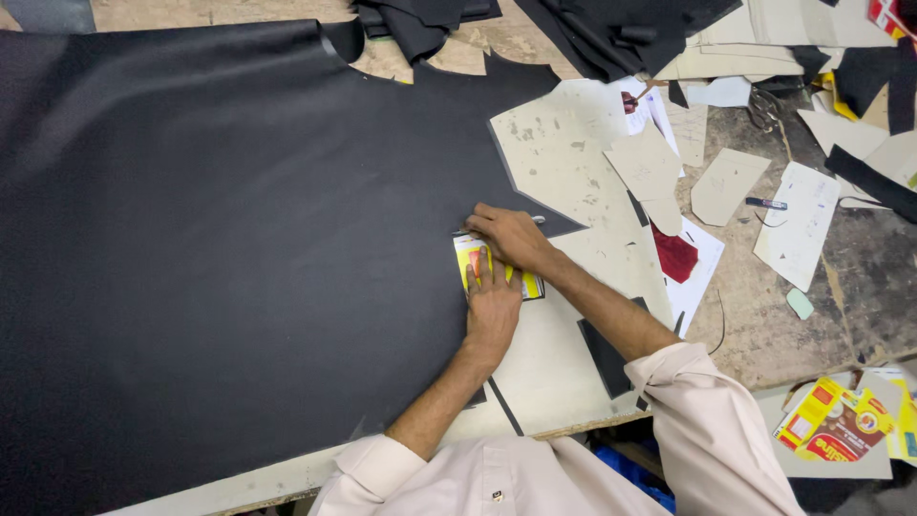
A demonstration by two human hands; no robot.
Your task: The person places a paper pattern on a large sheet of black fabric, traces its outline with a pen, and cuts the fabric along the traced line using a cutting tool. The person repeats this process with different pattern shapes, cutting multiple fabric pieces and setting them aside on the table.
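Your left hand presses flat, fingers spread, on the yellow card at the sheet's edge; your right hand curls at its top edge, grip unclear. Thin, slippery card: pin it flat.

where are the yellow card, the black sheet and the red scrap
yellow card (528, 285), head view, bare right edge
black sheet (229, 239), head view, its middle
red scrap (674, 255), head view, its centre

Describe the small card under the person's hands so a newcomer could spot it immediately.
Find the large black leather sheet covering the table's left side. At its right edge lies a small yellow printed cardboard template, pressed flat by both hands. Neighbouring paper patterns are plain beige.
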